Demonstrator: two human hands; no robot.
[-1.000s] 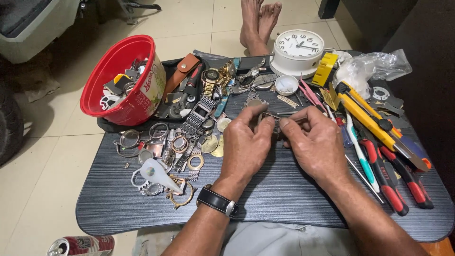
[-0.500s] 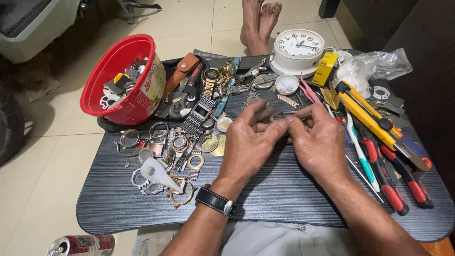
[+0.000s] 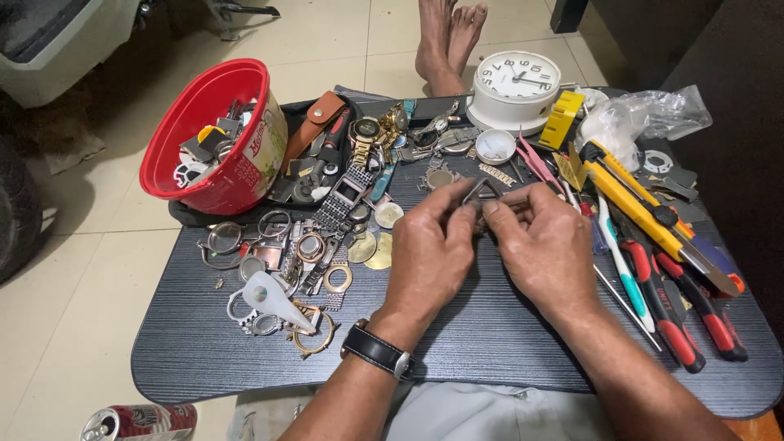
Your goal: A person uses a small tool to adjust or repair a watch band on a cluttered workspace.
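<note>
While 2 hands (image 3: 490,245) pinch 1 metal clasp (image 3: 483,193), 1 clock (image 3: 514,86) sits nearby.

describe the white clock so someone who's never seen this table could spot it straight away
Start at the dark table and look to its far edge, beyond both hands. The white clock sits there, right of the red bucket and beside a yellow block. It is the only big round white thing with a dial and hands, much larger than the watch parts around it.

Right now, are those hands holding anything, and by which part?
Both hands, left hand and right hand, pinch a small metal watch part by its ends with their fingertips.
</note>
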